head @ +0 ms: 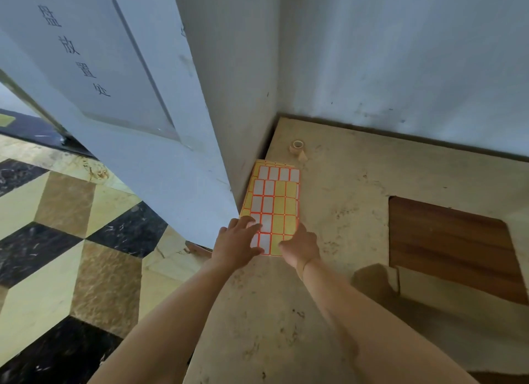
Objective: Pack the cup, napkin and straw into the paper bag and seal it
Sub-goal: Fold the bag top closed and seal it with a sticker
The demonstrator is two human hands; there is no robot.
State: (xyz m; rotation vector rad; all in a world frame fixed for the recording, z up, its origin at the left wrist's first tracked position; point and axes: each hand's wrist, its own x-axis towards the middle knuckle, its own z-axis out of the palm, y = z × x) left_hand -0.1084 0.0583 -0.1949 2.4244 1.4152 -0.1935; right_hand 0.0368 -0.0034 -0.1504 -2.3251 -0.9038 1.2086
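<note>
A yellow sheet of red-framed white sticker labels (273, 200) lies on the beige stone counter (343, 212), against the grey wall corner. My left hand (237, 243) rests with spread fingers on the sheet's near left corner. My right hand (302, 247) touches the sheet's near right edge, fingers curled at a label; whether it pinches one I cannot tell. A brown paper bag (378, 280) shows partly at the right, behind my right forearm. Cup, napkin and straw are out of view.
A small roll of tape (297, 146) stands at the counter's back near the corner. A dark wooden panel (452, 246) is set into the counter at the right. Left of the counter edge drops a patterned tile floor (71, 240), and a grey door (114, 83).
</note>
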